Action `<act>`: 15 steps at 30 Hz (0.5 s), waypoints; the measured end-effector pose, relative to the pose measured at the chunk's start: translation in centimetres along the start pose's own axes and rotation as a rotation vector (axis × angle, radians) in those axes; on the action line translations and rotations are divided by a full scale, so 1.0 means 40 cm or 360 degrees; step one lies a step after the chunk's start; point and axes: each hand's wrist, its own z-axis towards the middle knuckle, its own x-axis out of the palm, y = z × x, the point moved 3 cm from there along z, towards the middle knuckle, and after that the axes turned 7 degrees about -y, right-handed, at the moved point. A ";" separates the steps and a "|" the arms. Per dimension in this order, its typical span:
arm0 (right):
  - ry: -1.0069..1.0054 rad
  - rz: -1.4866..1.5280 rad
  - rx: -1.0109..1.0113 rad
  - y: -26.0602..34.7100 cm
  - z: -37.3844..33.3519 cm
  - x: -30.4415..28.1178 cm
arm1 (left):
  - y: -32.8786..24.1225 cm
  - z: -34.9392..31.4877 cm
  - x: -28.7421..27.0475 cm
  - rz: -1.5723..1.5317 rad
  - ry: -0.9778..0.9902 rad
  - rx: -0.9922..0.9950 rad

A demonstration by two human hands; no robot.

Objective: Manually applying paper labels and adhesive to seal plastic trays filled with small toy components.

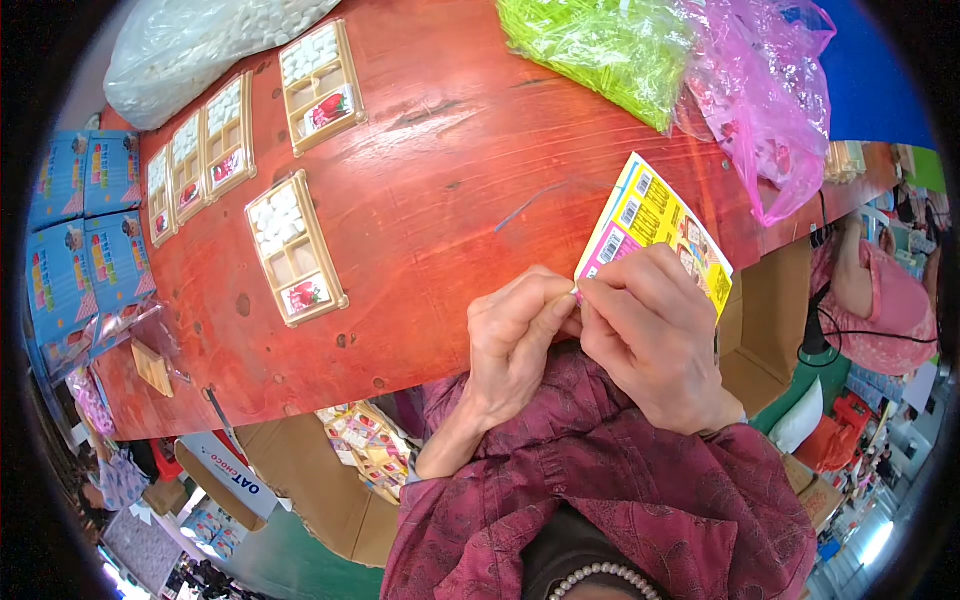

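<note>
My left hand (518,330) and my right hand (650,330) meet above the table's near edge, thumbs and fingers pinched together. A small bit of pink shows between the fingertips; what it is cannot be made out. Beside and partly behind my right hand is a stack of yellow, pink and blue printed cards (625,212), its lower left corner near my fingertips. Whether my right hand also touches the cards is hidden. To the left of my left hand lies a tan compartment tray (326,245) with white pieces and a red-printed card in it.
More filled trays (328,78) lie on the red table (420,190). Blue boxes (110,250) stand at the left edge. A bag of white pieces (200,60), a green bag (610,55) and a pink bag (770,110) lie along the back. Cardboard boxes (765,330) stand below.
</note>
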 end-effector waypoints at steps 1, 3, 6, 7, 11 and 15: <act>-0.0041 0.0001 -0.0003 -0.002 -0.002 0.005 | 0.003 -0.001 0.000 -0.0010 0.0000 -0.0004; -0.0080 0.0008 -0.0008 -0.004 -0.001 0.010 | 0.011 -0.005 0.000 -0.0197 -0.0018 -0.0163; -0.0057 0.0013 0.0079 -0.016 0.005 0.005 | 0.021 -0.004 0.007 -0.0637 -0.0027 -0.0490; -0.0034 0.0059 0.0106 -0.019 0.006 0.005 | 0.027 -0.006 0.006 -0.0867 -0.0048 -0.0665; 0.0011 0.0190 0.0210 -0.027 0.009 0.010 | 0.040 -0.004 -0.009 -0.0964 0.0022 -0.0851; 0.0049 0.0256 0.0270 -0.029 0.011 0.011 | 0.032 -0.002 -0.015 -0.0951 -0.0060 -0.0907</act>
